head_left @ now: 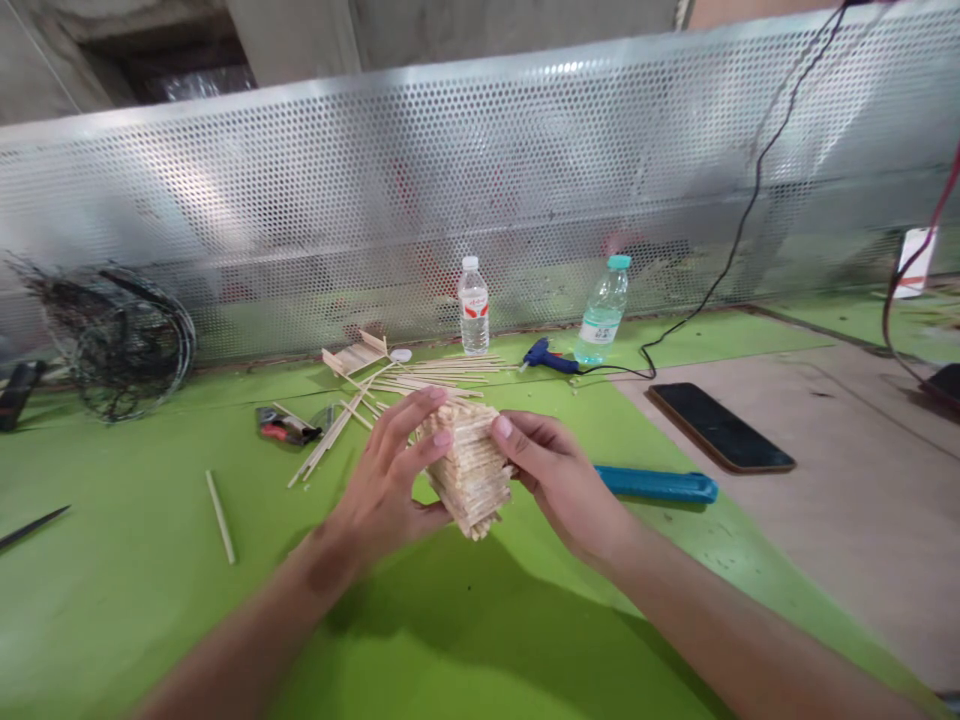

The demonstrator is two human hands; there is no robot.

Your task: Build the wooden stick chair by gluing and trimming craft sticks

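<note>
Between both hands, raised over the green tabletop (480,640), is a small box-like block built of stacked pale wooden sticks (474,468). My left hand (390,465) grips it from the left, fingers over the top and side, thumb underneath. On its right side my right hand (551,470) pinches the edge, thumb on the near face; the other fingertips are hidden behind. Loose wooden sticks (435,375) lie fanned out just beyond. A blue-handled glue gun (551,357) rests on the table behind the right hand.
A clear bottle (474,310) and a green-capped bottle (604,312) stand by the perforated metal screen (360,200). Pliers (289,427) lie left; a blue tool handle (660,485) and a phone (720,427) lie right. A wire coil (124,340) sits far left. A black cord (750,200) hangs at right.
</note>
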